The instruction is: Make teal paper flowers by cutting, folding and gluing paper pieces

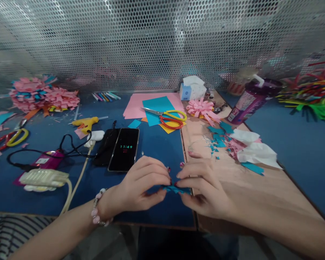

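Observation:
A small blue paper piece (176,189) with a zigzag lower edge is pinched between my two hands, low over the front of the table. My left hand (146,182) grips its left end between thumb and fingers. At the other end, my right hand (203,184) closes thumb and fingers on it. Fingertips cover much of the paper. Just beyond my left hand lies a phone (124,150) with a lit clock. Farther back, scissors (169,117) with red and yellow handles rest on blue paper (157,104) and pink sheets (132,104).
On the left are a yellow glue gun (86,123), a power strip (44,177) with cables, and more scissors (12,137). Paper scraps (222,135), crumpled tissue (257,153) and a purple cup (247,101) occupy the right. A perforated metal panel (151,43) stands behind.

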A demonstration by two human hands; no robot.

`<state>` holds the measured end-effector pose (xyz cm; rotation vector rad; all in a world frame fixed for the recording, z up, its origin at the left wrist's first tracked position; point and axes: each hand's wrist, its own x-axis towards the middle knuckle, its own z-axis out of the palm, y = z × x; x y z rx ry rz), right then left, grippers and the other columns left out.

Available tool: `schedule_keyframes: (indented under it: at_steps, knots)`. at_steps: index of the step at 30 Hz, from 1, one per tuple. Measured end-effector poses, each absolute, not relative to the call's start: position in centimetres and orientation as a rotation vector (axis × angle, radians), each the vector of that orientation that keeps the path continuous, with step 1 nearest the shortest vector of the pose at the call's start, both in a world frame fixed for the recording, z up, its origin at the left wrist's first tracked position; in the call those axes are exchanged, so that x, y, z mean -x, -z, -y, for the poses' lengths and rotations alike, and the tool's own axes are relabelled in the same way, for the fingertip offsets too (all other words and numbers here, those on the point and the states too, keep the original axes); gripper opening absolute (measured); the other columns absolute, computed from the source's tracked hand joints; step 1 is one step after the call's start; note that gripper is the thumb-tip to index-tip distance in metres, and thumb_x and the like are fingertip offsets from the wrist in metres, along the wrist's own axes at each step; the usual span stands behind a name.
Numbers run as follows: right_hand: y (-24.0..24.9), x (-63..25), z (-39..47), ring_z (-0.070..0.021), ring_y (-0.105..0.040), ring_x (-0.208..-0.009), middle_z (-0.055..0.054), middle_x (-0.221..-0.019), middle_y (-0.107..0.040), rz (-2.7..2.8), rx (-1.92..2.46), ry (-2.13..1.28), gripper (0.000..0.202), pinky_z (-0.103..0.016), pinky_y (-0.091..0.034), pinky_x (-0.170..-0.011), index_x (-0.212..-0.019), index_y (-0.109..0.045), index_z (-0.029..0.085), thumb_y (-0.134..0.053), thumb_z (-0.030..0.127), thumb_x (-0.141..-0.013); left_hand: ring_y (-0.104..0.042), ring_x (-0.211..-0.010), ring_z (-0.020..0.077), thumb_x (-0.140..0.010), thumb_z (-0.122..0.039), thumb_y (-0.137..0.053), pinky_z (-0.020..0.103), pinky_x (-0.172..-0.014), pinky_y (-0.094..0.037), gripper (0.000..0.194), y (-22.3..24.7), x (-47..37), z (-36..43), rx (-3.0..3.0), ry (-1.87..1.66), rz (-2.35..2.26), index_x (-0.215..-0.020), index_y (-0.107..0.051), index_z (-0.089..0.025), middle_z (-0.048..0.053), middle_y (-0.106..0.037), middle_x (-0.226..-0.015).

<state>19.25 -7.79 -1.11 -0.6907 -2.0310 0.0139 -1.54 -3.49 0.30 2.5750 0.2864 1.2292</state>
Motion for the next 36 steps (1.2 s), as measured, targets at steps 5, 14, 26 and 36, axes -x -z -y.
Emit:
schedule_keyframes:
  at_steps: [5, 14, 26, 36]
  knots:
    - [1.5, -19.1, 7.5, -0.0183, -0.056, -0.099, -0.005, -0.099, -0.06, 2.024, 0.738, 0.052, 0.019, -0.044, -0.041, -0.104, -0.095, -0.058, 0.019, -0.063, 0.015, -0.077, -0.065, -0.089, 0.0187, -0.079, -0.012, -0.063, 0.034, -0.08, -0.055, 0.018, 0.2, 1.7, 3.3, -2.649, -1.215, -0.335, -0.096, -0.06, -0.016, 0.006, -0.07, -0.086]
    - [1.4, -19.5, 7.4, -0.0171, -0.055, -0.096, -0.005, -0.1, -0.059, 2.021, 0.713, 0.133, 0.024, -0.043, -0.04, -0.104, -0.097, -0.057, 0.02, -0.06, 0.009, -0.076, -0.063, -0.101, 0.0228, -0.072, -0.014, -0.068, 0.039, -0.087, -0.053, 0.031, 0.6, 1.7, 3.3, -2.68, -1.161, -0.474, -0.102, -0.059, -0.019, 0.006, -0.071, -0.097]
    - [1.8, -19.0, 7.4, -0.0201, -0.056, -0.099, -0.006, -0.105, -0.062, 2.002, 0.801, 0.153, 0.026, -0.045, -0.045, -0.097, -0.098, -0.056, 0.022, -0.061, 0.01, -0.075, -0.064, -0.092, 0.0213, -0.07, -0.008, -0.065, 0.037, -0.081, -0.053, 0.028, 0.6, 1.5, 3.4, -2.696, -1.252, -0.516, -0.095, -0.06, -0.019, 0.005, -0.071, -0.089]
    - [1.7, -18.5, 7.7, -0.0214, -0.057, -0.099, -0.006, -0.105, -0.062, 1.947, 0.863, 0.121, 0.028, -0.045, -0.044, -0.096, -0.1, -0.057, 0.022, -0.065, 0.012, -0.074, -0.064, -0.091, 0.0203, -0.071, -0.006, -0.064, 0.036, -0.079, -0.053, 0.029, 0.7, 1.6, 3.3, -2.74, -1.308, -0.54, -0.097, -0.06, -0.018, 0.004, -0.072, -0.09]
